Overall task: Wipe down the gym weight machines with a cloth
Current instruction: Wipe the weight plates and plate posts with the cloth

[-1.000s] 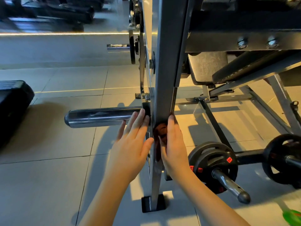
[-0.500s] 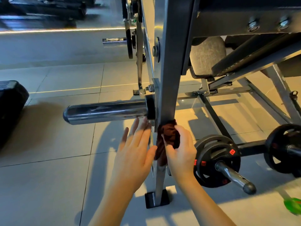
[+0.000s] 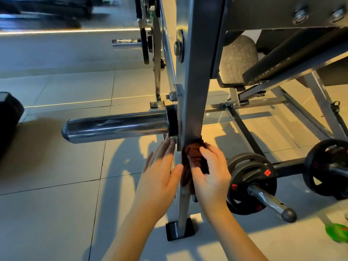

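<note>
A grey steel upright post [image 3: 195, 87] of a weight machine runs down the middle to a black foot [image 3: 178, 230] on the tiled floor. My right hand [image 3: 211, 172] grips a bunched dark brown cloth [image 3: 194, 159] against the post's lower front, just under a chrome weight peg [image 3: 116, 127] that sticks out to the left. My left hand [image 3: 162, 174] lies flat with straight fingers on the post's left side, fingertips at a bolt below the peg.
A black weight plate on a chrome bar [image 3: 252, 183] lies on the floor right of the post, another plate [image 3: 327, 168] further right. The machine's padded seat [image 3: 237, 57] and slanted frame fill the upper right. A black object [image 3: 9, 121] sits far left, a green item [image 3: 337, 232] bottom right.
My right hand went from fingers flat on the post to gripping the bunched cloth. Both hands sit lower beneath the peg, and the view has moved closer.
</note>
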Demonstrator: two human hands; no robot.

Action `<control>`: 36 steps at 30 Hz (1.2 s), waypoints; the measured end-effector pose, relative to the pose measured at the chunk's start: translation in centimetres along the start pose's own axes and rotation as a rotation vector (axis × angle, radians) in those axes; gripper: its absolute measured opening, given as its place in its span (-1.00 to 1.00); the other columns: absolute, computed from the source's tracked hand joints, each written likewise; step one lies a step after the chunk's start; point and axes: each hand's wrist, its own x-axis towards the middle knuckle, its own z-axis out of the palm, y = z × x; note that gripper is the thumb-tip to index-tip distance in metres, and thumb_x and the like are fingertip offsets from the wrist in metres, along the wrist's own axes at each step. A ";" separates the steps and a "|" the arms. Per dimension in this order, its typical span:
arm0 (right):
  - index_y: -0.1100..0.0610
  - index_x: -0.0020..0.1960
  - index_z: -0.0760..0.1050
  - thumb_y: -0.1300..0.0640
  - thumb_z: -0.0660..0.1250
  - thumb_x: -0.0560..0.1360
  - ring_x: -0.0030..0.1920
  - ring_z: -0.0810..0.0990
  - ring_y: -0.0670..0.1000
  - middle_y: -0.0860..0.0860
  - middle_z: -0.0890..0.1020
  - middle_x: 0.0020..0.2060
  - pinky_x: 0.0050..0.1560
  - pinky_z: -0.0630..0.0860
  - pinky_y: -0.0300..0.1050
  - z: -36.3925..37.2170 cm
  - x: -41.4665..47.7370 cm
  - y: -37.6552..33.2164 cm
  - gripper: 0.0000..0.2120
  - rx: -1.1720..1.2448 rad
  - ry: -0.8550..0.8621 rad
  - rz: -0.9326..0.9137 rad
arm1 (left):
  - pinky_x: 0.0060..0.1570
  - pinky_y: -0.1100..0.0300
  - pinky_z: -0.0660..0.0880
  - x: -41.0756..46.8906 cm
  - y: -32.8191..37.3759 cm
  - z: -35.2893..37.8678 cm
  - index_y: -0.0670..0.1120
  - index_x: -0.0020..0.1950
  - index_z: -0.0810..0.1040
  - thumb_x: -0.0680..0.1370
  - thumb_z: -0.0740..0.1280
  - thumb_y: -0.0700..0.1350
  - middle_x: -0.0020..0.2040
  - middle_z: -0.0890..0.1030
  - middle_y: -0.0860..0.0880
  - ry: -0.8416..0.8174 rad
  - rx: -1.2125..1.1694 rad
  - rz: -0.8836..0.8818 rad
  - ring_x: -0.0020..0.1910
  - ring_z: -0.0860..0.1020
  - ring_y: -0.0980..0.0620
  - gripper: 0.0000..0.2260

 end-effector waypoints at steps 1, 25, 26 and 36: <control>0.33 0.10 0.58 0.25 0.35 0.45 0.17 0.49 0.01 0.13 0.54 0.16 0.22 0.33 -0.49 0.2 0.2 -0.1 -0.74 0.011 0.038 -0.020 | 0.48 0.24 -0.06 0.1 0.1 0.0 0.28 0.37 -0.17 0.65 0.07 0.00 0.31 -0.19 0.46 -0.010 -0.018 0.013 0.17 -0.31 0.69 -0.54; 0.26 -0.05 0.58 0.36 0.42 0.36 -0.17 0.50 -0.05 0.07 0.55 -0.13 -0.23 0.48 -0.26 1.3 -3.5 1.8 -0.83 -0.043 0.008 0.046 | 0.42 0.32 0.01 0.2 -1.7 1.2 0.35 0.40 -0.04 0.55 -0.05 0.18 0.32 -0.05 0.62 0.009 -0.237 0.043 0.41 -0.06 0.50 -0.58; 0.25 -0.06 0.58 0.35 0.43 0.38 -0.18 0.50 -0.06 0.05 0.54 -0.14 -0.27 0.50 -0.22 1.3 -3.8 2.0 -0.85 -0.029 0.003 0.069 | 0.42 0.32 0.00 0.1 -1.6 1.3 0.35 0.40 -0.04 0.55 -0.05 0.16 0.32 -0.06 0.61 0.011 -0.229 0.039 0.40 -0.07 0.50 -0.58; 0.23 -0.18 0.49 0.32 0.42 0.45 -0.21 0.46 -0.06 -0.10 0.42 -0.14 -0.30 0.55 -0.01 1.4 -5.2 3.9 -0.89 0.046 -0.087 0.180 | 0.51 0.09 0.06 0.5 -1.5 2.0 0.24 0.44 0.00 0.56 -0.01 0.12 0.40 -0.03 0.50 0.074 -0.252 0.013 0.47 -0.03 0.38 -0.55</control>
